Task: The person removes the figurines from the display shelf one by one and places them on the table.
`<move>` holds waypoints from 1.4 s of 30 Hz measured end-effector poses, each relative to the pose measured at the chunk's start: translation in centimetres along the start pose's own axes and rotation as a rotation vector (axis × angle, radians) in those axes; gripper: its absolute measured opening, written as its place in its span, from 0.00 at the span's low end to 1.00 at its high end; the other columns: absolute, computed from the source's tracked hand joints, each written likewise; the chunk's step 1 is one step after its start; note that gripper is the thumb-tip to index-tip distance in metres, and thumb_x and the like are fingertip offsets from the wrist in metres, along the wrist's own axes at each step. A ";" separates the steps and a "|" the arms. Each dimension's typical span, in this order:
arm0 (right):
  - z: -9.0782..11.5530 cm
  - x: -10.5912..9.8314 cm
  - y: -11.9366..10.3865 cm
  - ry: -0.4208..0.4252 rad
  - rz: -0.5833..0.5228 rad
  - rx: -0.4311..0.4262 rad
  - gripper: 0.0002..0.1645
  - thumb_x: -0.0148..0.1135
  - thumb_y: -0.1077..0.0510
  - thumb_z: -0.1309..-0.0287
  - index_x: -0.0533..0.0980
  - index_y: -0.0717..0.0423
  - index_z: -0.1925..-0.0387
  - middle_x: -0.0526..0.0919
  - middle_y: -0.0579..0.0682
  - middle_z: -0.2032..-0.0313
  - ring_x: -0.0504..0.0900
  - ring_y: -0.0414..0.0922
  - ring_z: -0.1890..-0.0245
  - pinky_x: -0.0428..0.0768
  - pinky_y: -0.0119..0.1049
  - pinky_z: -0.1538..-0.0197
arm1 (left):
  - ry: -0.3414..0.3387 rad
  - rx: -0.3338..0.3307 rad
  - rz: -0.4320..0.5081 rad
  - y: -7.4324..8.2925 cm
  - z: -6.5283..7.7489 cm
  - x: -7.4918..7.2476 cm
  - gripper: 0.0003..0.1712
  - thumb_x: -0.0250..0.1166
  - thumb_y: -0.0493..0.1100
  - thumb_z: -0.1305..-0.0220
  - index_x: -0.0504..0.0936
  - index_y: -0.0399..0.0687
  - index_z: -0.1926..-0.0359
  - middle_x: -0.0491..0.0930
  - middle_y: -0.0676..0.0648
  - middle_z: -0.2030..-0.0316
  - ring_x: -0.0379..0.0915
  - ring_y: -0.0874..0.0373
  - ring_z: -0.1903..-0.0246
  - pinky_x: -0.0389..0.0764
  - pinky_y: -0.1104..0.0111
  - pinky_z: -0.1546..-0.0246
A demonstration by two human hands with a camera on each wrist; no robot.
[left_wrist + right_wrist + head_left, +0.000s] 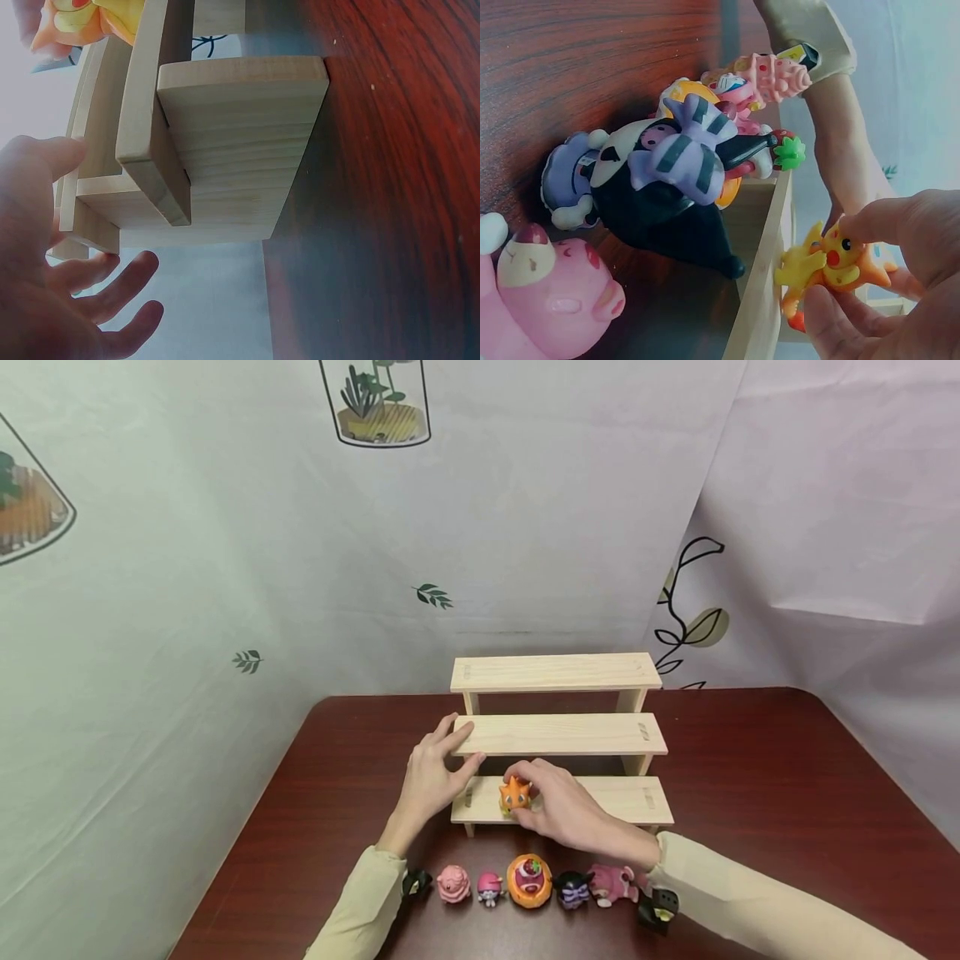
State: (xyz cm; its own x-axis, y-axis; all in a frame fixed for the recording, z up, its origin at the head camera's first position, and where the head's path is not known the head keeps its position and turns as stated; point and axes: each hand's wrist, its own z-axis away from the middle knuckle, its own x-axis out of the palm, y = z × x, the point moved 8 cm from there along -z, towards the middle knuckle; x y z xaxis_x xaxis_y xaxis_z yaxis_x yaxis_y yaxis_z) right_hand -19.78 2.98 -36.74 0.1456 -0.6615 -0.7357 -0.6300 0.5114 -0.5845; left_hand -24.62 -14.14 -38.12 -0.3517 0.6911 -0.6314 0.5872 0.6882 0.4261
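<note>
A pale wooden three-step display shelf (558, 732) stands on the table. My left hand (432, 777) holds the left end of its middle step, thumb at the front edge and fingers over the top and end; in the left wrist view the other fingers (135, 274) spread past the board's end. My right hand (562, 806) pinches a small toy figurine (514, 794), with an orange hood and yellow body (802, 262), between thumb and fingers. The figurine is upright at the bottom step, left of its middle. Whether it bears on the board is hard to tell.
Along the table front lie a pink figurine (453, 884), a small pink-hatted figurine (490, 889), an orange round toy with a strawberry (529, 882), a black figurine with a purple bow (572, 890) and a pink bear figurine (613, 884). A printed cloth (555, 527) hangs behind.
</note>
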 end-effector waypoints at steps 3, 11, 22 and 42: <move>0.1 -0.1 0.0 0.001 -0.011 -0.015 0.21 0.75 0.66 0.52 0.79 0.55 0.54 0.77 0.43 0.66 0.80 0.43 0.66 0.79 0.34 0.63 | -0.001 -0.001 0.003 0.0 0.0 0.0 0.28 0.74 0.49 0.42 0.84 0.43 0.42 0.76 0.35 0.40 0.78 0.33 0.54 0.77 0.40 0.56; 0.6 -0.8 -0.1 0.004 -0.022 -0.041 0.22 0.75 0.66 0.52 0.78 0.55 0.53 0.78 0.44 0.65 0.81 0.43 0.66 0.81 0.38 0.63 | 0.001 -0.002 0.002 -0.1 0.0 0.1 0.28 0.74 0.49 0.42 0.84 0.43 0.42 0.75 0.35 0.39 0.78 0.32 0.52 0.76 0.40 0.55; 1.9 -2.1 0.1 0.001 -0.033 -0.051 0.22 0.73 0.67 0.50 0.77 0.56 0.52 0.78 0.42 0.64 0.81 0.41 0.65 0.81 0.38 0.63 | -0.002 -0.013 -0.002 -0.1 0.0 0.2 0.29 0.75 0.49 0.43 0.84 0.43 0.42 0.76 0.35 0.39 0.77 0.30 0.51 0.75 0.39 0.54; 5.9 -5.7 1.0 0.059 -0.063 -0.037 0.25 0.73 0.69 0.49 0.76 0.54 0.50 0.78 0.42 0.60 0.79 0.41 0.64 0.79 0.32 0.73 | 0.002 -0.006 -0.002 -0.1 -0.1 0.1 0.28 0.75 0.48 0.43 0.84 0.42 0.42 0.76 0.33 0.40 0.76 0.29 0.50 0.75 0.37 0.54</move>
State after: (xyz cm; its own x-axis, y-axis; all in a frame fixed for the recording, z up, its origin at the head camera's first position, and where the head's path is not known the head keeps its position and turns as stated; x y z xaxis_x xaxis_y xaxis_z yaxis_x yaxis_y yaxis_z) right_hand -16.71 10.49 -35.20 0.1413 -0.7234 -0.6758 -0.6492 0.4477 -0.6150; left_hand -24.74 -14.08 -38.19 -0.3543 0.6898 -0.6314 0.5822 0.6911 0.4283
